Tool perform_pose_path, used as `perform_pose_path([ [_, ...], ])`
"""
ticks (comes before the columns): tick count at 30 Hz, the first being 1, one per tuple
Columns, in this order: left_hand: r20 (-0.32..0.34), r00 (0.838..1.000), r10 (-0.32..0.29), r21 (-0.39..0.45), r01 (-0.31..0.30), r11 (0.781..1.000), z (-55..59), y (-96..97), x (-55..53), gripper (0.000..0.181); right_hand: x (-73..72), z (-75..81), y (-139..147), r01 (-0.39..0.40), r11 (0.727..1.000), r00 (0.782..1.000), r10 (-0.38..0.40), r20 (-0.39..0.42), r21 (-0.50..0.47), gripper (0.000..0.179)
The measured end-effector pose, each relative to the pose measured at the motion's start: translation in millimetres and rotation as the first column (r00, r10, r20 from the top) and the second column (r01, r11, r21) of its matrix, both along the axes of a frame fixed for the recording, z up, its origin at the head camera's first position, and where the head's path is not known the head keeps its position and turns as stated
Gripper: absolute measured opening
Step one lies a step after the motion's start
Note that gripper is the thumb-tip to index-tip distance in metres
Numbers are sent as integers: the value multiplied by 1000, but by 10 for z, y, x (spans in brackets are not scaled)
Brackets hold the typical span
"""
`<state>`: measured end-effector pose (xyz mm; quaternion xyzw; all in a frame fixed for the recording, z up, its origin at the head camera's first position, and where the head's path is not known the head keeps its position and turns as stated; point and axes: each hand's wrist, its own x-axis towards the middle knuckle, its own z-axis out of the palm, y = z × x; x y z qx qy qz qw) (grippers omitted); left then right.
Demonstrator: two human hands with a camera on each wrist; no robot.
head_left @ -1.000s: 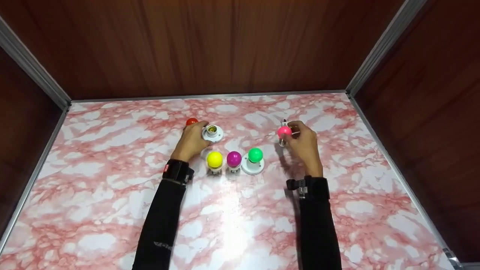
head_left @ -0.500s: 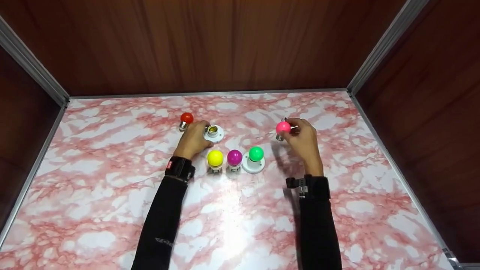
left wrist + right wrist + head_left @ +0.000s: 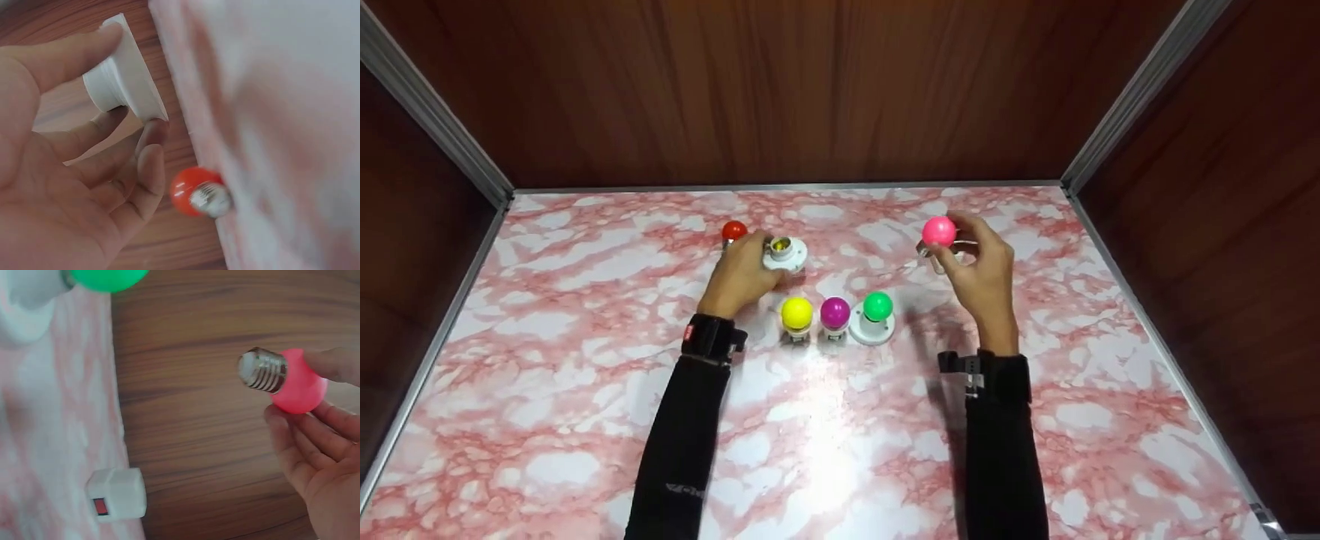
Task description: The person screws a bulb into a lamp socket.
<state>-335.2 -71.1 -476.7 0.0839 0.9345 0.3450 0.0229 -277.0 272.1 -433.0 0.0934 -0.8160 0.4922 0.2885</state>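
Note:
My left hand [image 3: 741, 274] grips a white round-based bulb holder [image 3: 785, 255] by its rim, its brass-lined socket facing up. In the left wrist view the thumb and fingertips pinch the holder's flange [image 3: 138, 73]. A red bulb [image 3: 733, 230] with a silver screw cap lies just beyond that hand. My right hand [image 3: 981, 262] pinches a pink bulb [image 3: 939, 231] by its globe. Its bare screw cap [image 3: 263, 370] points away from the palm in the right wrist view. Below it stands a white holder with a red switch [image 3: 115, 494], partly hidden in the head view.
Between the hands, nearer the body, stand a yellow bulb [image 3: 796, 313], a purple bulb [image 3: 835, 313] and a green bulb [image 3: 877, 306] in white holders, the green one's with a round base [image 3: 872, 335]. Dark wood-grain panels [image 3: 787, 90] close off the marbled tabletop [image 3: 562, 465].
My right hand has risen with the pink bulb, up off the white holder beneath it. The left hand has shifted slightly away from the body with its bulb holder, which now tilts a little.

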Motion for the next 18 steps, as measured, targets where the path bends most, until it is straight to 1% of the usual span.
perform_pose_path([
  [3, -47, 999, 10, 73, -6, 997, 133, -92, 122, 69, 45, 74, -52, -46, 999, 995, 46, -90, -4, 51],
  [6, -121, 992, 21, 124, -6, 992, 290, -169, 271, 69, 99, 148, -119, -99, 995, 982, 98, -160, 2, 48],
  [10, -228, 973, 23, 166, 15, 986, 500, -219, 458, 70, 177, 242, -232, -158, 987, 967, 156, -203, 3, 41],
  [13, -295, 956, 8, 183, 49, 982, 640, -219, 588, 70, 224, 292, -318, -187, 982, 956, 182, -228, 0, 39],
  [15, -329, 944, -10, 194, 78, 978, 718, -210, 674, 70, 243, 308, -371, -199, 980, 949, 193, -248, 1, 39],
  [18, -372, 927, -40, 206, 124, 971, 794, -204, 786, 66, 249, 309, -450, -204, 978, 941, 205, -268, 29, 40],
])
